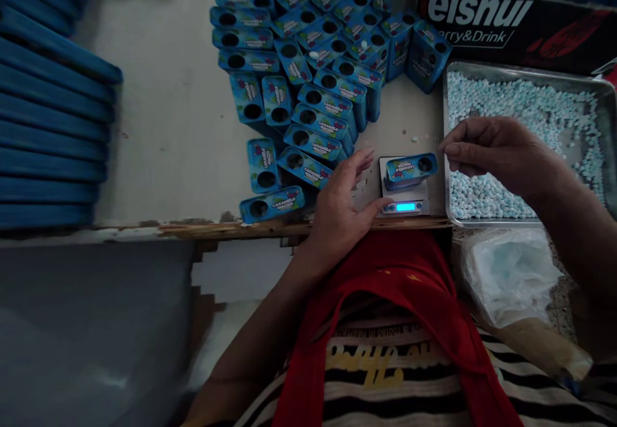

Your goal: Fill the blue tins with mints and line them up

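A small blue candy tin (411, 171) with a round hole in its top stands on a small digital scale (418, 194), whose display glows blue. My left hand (343, 199) rests on the table just left of the scale, fingers apart, thumb at its lower left corner. It holds nothing. My right hand (491, 150) hovers above the left part of a metal tray (449, 211), close to the tin's right end. Its fingertips are pinched together; anything between them is too small to make out. Small pale blue and white candies (496, 195) cover much of the tray.
Many more blue tins (315, 118) crowd the table left of and behind the scale. Long blue stacked pieces (48, 137) lie at the far left. A black printed box (482, 22) stands behind the tray. Below the table edge hangs a clear plastic bag (511, 272).
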Action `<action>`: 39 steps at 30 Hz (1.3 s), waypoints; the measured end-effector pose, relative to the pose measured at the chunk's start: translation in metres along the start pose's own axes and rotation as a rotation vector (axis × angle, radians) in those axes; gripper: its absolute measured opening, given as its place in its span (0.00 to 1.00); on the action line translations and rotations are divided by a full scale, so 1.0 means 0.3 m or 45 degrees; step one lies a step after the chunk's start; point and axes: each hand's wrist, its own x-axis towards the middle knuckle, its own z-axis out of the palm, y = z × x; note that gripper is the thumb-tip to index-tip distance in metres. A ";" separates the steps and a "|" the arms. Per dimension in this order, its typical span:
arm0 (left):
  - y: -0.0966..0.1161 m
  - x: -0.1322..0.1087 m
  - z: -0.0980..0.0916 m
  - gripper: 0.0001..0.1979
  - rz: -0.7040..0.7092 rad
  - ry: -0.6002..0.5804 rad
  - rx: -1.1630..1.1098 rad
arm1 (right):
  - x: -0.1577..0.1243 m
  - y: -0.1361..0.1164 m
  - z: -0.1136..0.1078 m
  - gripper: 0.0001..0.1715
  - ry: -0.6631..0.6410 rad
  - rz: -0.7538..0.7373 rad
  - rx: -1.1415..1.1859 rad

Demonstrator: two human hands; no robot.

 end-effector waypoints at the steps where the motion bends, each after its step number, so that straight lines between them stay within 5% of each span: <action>1: -0.002 0.007 0.007 0.37 -0.016 -0.013 -0.009 | 0.004 -0.004 0.005 0.24 -0.011 -0.008 -0.056; 10: 0.005 0.007 0.009 0.35 -0.052 -0.044 -0.049 | 0.043 -0.039 0.028 0.10 -0.096 -0.102 -0.642; 18: 0.029 -0.007 -0.031 0.33 -0.026 -0.059 -0.024 | 0.054 -0.023 -0.002 0.08 0.060 0.208 0.180; 29: 0.030 -0.001 -0.037 0.34 0.019 -0.029 -0.030 | 0.028 -0.048 0.074 0.08 0.120 -0.086 -0.254; 34: 0.041 0.019 -0.037 0.34 0.046 -0.001 0.000 | 0.052 0.009 0.104 0.12 0.174 -0.281 -0.053; 39: 0.057 0.035 -0.019 0.32 0.010 0.031 -0.020 | 0.074 0.079 0.118 0.17 0.171 -0.236 0.132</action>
